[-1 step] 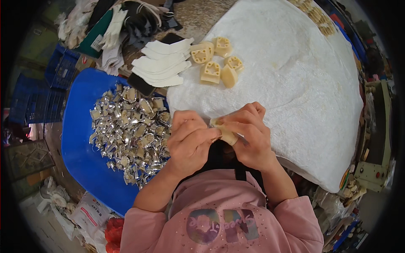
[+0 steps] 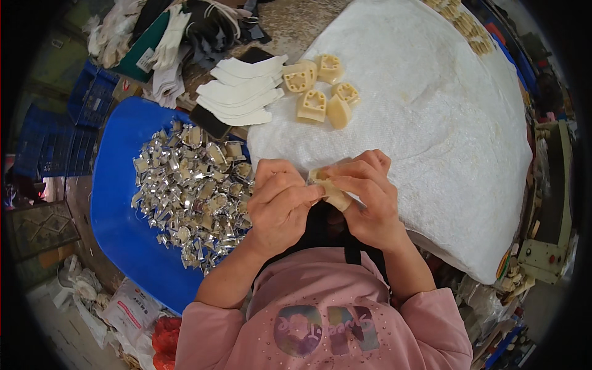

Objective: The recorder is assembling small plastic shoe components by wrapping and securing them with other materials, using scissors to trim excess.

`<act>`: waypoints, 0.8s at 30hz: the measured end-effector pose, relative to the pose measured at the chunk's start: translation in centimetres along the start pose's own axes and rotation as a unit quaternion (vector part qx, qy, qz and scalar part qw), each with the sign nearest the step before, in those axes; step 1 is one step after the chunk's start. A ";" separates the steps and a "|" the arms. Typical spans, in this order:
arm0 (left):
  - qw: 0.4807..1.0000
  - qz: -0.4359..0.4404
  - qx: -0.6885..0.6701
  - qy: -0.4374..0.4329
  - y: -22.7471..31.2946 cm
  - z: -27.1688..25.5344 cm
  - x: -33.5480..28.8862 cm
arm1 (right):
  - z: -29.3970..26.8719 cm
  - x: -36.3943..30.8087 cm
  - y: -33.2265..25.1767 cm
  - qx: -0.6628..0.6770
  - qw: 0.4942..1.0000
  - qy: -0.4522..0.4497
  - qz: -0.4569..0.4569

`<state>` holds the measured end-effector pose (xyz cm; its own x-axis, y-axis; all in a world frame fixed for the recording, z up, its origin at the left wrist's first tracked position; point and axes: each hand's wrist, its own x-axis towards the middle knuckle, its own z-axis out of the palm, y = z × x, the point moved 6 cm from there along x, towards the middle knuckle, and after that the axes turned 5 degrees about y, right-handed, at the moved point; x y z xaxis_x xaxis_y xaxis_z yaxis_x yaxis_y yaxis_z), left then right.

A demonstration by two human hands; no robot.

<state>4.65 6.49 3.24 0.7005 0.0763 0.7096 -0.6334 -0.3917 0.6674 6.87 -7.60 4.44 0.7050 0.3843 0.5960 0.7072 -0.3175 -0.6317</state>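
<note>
In front of my chest, both hands hold a small cream hollow block [image 2: 336, 197] between them. My left hand [image 2: 279, 206] is closed, thumb and forefinger pinching at the block's left rim. From the other side my right hand [image 2: 373, 203] grips it, with fingers over the top and thumb below. My fingers cover much of the block, and I cannot make out what the left fingertips pinch there. Several similar cream blocks [image 2: 311, 106], with small holes around their rims, rest on a white woven sack [image 2: 431, 154] beyond my hands.
White curved strips [image 2: 240, 92] lie fanned on a dark pad [image 2: 208, 122]. At my left, a blue tub [image 2: 117, 203] holds a heap of shiny silver-and-cream pieces [image 2: 191, 197]. Gloves [image 2: 169, 40] are piled at the far left. More small cream pieces [image 2: 459, 23] lie at the sack's far edge.
The whole view has shifted slightly, so the sack and strips sit a little farther right. Both hands keep their grip on the block, with only tiny finger movement.
</note>
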 end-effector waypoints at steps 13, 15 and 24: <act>0.988 -0.052 -0.143 0.022 1.5 -0.6 0.0 | 1.9 -4.4 1.6 0.496 0.767 0.178 0.365; 0.993 -0.018 -0.113 -0.030 1.6 -0.3 -0.6 | 1.2 -4.7 1.6 0.477 0.790 0.160 0.350; 0.987 0.101 0.102 -0.069 3.0 1.6 -0.3 | 0.7 -4.2 0.7 0.434 0.802 0.119 0.392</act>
<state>3.08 3.79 4.64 0.6145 -0.1426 0.7759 -0.6946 -0.5641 0.4464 4.40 -8.81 1.13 0.9783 0.1517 -0.1410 -0.1895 0.3818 -0.9046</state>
